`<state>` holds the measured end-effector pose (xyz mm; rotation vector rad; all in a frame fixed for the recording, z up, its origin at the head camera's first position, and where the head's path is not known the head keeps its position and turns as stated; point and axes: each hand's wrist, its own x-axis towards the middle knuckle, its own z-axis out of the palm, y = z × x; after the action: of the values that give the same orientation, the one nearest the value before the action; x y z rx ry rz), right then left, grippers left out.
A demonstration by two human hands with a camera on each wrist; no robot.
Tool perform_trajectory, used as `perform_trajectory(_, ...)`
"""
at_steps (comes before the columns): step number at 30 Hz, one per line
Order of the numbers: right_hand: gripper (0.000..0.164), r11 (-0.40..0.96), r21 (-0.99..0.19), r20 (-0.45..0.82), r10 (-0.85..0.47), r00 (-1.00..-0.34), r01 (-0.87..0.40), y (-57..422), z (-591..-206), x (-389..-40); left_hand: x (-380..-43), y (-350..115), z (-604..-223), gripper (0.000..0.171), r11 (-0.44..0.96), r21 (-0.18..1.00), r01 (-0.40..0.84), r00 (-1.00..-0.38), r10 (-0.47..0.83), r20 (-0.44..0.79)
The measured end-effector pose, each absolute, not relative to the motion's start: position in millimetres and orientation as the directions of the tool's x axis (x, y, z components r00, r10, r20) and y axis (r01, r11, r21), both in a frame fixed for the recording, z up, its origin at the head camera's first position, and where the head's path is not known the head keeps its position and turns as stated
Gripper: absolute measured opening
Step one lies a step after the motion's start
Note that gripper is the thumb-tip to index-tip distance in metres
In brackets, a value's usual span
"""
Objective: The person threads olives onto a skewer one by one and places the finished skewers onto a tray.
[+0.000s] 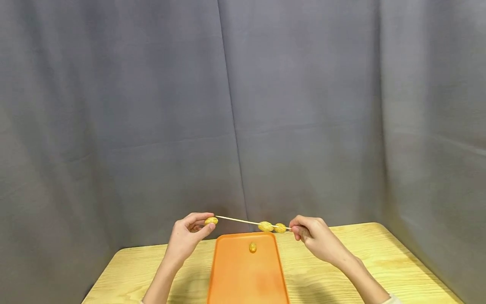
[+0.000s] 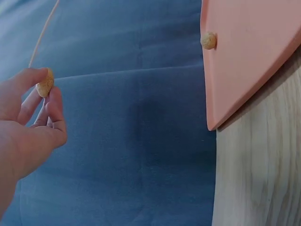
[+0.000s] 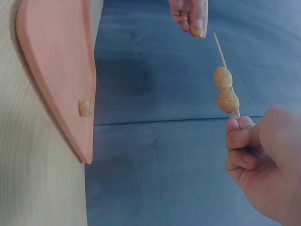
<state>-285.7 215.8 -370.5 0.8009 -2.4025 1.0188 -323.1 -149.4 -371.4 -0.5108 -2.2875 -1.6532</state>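
In the head view, my right hand [image 1: 317, 238] pinches the blunt end of a thin wooden skewer [image 1: 237, 220]. Two mottled yellow oval balls, a nearer-the-tip one [image 1: 265, 226] and one by the fingers [image 1: 280, 228], are threaded on it. My left hand [image 1: 186, 236] holds a similar loose ball [image 1: 211, 220] between thumb and fingers. The skewer tip points at that ball; a small gap separates them in the right wrist view. Another such ball [image 1: 252, 247] lies on the orange tray [image 1: 247, 274], below and between both hands.
The tray rests on a light wood-grain table [image 1: 322, 274], its far end near the table's back edge. Grey curtains [image 1: 171, 105] hang behind and at both sides.
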Motion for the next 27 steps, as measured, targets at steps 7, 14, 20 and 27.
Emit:
perform_trajectory(7,0.021,0.572,-0.478,0.594,-0.349,-0.725,-0.667,218.3,-368.4,-286.4,-327.4,-146.5,-364.9,0.033,0.235,0.852,0.468,-0.882,0.182,0.434)
perform_trajectory(14,0.022,0.573,-0.483,0.573,-0.365,-0.734,-0.662,216.0,-370.5,-288.8,-323.1,-146.7,-362.2,0.032,0.223,0.861,0.456,-0.887,0.185,0.422)
perform_trajectory(20,0.019,0.566,-0.498,0.537,-0.394,-0.746,-0.657,213.7,-372.9,-287.5,-323.4,-151.1,-366.8,0.034,0.197,0.879,0.434,-0.898,0.178,0.403)
perform_trajectory(27,0.02,0.574,-0.521,0.521,-0.372,-0.768,-0.632,215.8,-371.9,-285.4,-326.7,-154.1,-370.8,0.034,0.172,0.883,0.436,-0.896,0.179,0.407)
